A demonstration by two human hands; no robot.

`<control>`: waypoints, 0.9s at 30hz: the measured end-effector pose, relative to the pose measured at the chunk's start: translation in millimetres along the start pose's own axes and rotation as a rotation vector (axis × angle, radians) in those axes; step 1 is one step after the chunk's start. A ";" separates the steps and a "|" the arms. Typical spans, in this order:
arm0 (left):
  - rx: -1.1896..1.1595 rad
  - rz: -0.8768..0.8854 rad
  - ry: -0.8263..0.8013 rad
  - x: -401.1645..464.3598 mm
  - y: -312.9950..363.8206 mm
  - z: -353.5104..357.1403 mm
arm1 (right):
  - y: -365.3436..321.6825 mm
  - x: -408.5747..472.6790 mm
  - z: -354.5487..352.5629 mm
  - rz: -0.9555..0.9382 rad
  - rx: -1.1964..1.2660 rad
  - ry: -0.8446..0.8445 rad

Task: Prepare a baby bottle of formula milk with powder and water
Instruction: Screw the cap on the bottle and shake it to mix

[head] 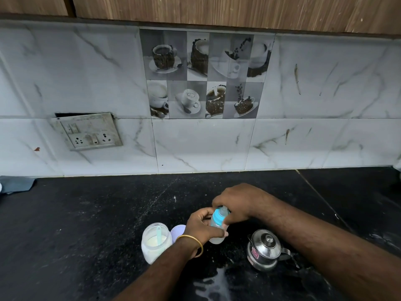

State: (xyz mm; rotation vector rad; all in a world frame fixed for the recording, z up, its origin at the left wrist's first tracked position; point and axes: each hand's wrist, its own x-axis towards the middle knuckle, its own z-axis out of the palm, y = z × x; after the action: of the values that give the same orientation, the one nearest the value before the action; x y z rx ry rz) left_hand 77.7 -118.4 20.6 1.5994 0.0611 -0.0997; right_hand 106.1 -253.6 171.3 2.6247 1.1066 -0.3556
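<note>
Scanning from the left, I see the open jar (156, 242), scoop inside, kept close. My left hand (200, 224) wraps the bottle (217, 227) above the counter (86, 224), steadying it while my right hand (236, 203) pinches its blue cap, probably screwing. Kettle (265, 249) waits right.

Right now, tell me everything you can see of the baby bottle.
The bottle is small, with a clear, faintly cloudy plastic body, a bright blue collar and a clear cap or teat on top. It stands roughly upright, tilted slightly, between the powder jar and the steel kettle. The left hand grips its body; the right hand holds the top from above, fingers curled round it. Its base is near the black counter; contact unclear. Contents cannot be made out.
</note>
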 end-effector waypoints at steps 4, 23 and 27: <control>-0.007 -0.018 0.012 -1.0 0.1 0.4 | 1.3 0.6 3.1 -0.017 0.107 -0.010; 0.023 0.171 0.080 -10.0 -0.6 1.8 | -6.0 7.5 14.5 0.197 0.221 0.073; 0.007 0.187 0.152 -11.5 -0.8 7.8 | -13.7 10.4 18.5 0.297 0.285 0.130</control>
State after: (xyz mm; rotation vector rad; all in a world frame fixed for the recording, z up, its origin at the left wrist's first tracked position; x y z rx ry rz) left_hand 66.1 -125.9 20.7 1.6094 0.0289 0.1664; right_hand 101.0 -243.8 148.6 3.0464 0.7274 -0.3013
